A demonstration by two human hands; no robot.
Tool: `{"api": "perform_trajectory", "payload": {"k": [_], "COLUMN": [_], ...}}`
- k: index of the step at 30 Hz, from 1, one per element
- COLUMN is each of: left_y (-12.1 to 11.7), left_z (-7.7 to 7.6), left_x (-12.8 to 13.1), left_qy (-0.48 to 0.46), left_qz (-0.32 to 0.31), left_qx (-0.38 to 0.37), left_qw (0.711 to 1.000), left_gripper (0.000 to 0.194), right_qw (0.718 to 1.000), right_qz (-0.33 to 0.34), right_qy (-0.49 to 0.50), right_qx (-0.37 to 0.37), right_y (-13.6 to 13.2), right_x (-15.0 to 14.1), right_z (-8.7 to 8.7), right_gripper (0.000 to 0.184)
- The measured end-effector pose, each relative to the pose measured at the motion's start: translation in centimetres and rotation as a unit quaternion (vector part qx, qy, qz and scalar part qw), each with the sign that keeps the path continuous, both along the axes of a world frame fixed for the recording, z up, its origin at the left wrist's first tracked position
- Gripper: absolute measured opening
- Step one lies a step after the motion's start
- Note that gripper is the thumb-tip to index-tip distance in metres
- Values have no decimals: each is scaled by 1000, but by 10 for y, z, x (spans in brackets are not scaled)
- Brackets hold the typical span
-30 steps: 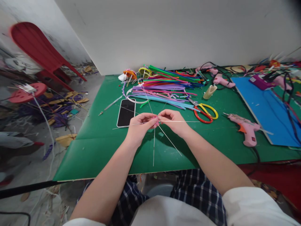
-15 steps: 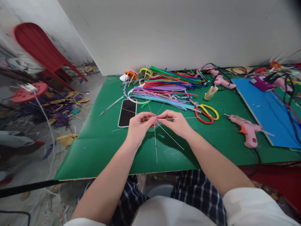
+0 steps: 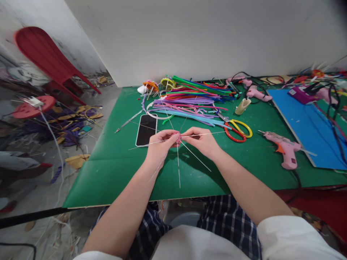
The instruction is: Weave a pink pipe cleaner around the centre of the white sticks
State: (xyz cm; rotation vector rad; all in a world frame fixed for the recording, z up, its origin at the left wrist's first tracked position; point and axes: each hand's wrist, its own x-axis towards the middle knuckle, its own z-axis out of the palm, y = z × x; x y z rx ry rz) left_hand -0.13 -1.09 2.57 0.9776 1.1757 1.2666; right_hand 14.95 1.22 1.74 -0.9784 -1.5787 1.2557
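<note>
Over the green table [image 3: 114, 169] my left hand [image 3: 159, 144] and my right hand [image 3: 202, 141] meet fingertip to fingertip. Both pinch a small pink hub [image 3: 178, 138] from which several thin white wires [image 3: 179, 169] stick out like spokes. One wire points down toward me, others run left, right and away. The fingers of both hands are closed on the piece. A black phone [image 3: 145, 130] lies face up just left of my left hand.
A heap of coloured pipe cleaners [image 3: 192, 99] lies behind my hands. Red and yellow scissors [image 3: 237, 130] and a pink glue gun [image 3: 283, 151] lie to the right, beside a blue board [image 3: 306, 126]. Another glue gun [image 3: 256, 93] is farther back. A red chair [image 3: 46, 61] stands at left.
My hands stay in nearly the same place, working the hub. The wire spokes have turned slightly between frames.
</note>
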Motion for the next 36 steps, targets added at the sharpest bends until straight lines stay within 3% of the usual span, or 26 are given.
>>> {"api": "perform_trajectory", "payload": {"k": [3, 7, 10, 20, 29, 36], "left_y": [1, 0, -1, -1, 0, 0], "left_z": [0, 2, 3, 5, 3, 4], "left_x": [-7, -13, -15, -17, -16, -17], "left_qy": [-47, -96, -112, -77, -57, -99], "left_qz": [-74, -182, -218, -246, -214, -214], "left_qx": [-44, -84, -88, -95, -73, -95], "left_qw": [995, 975, 966, 962, 972, 967], "left_gripper": [16, 13, 10, 12, 12, 11], "right_qw": [1000, 990, 982, 991, 987, 987], "right_qz": [26, 122, 160, 135, 98, 122], "right_qy": [3, 56, 83, 3, -78, -39], "right_qx": [-5, -43, -56, -10, 98, 102], "right_y": [2, 2, 1, -4, -7, -5], "right_x": [5, 12, 14, 13, 13, 16], "right_z": [2, 3, 4, 12, 17, 16], "right_gripper": [10, 9, 9, 16, 13, 5]}}
